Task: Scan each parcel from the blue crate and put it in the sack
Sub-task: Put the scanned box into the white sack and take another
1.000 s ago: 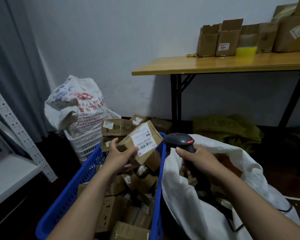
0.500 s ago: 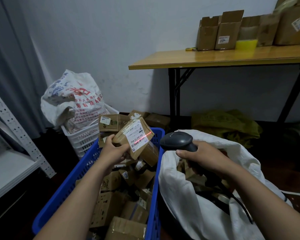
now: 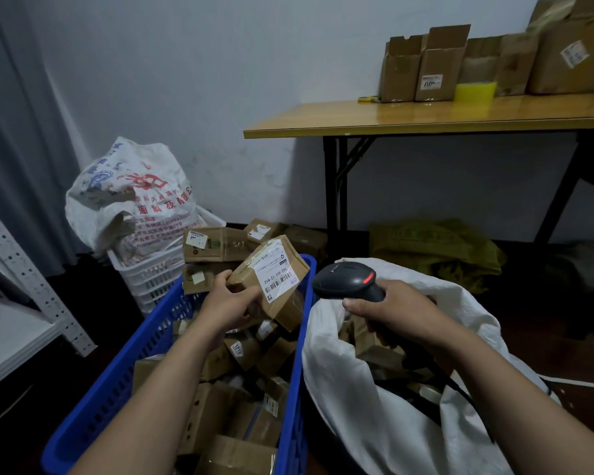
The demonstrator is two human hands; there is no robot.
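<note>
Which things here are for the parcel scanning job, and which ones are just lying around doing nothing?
For the job: the parcel in the left hand, the scanner in the right hand, the blue crate, the white sack.
Just lying about: the wooden table, the open boxes on it, the printed bag in the white basket, the green sack on the floor.
</note>
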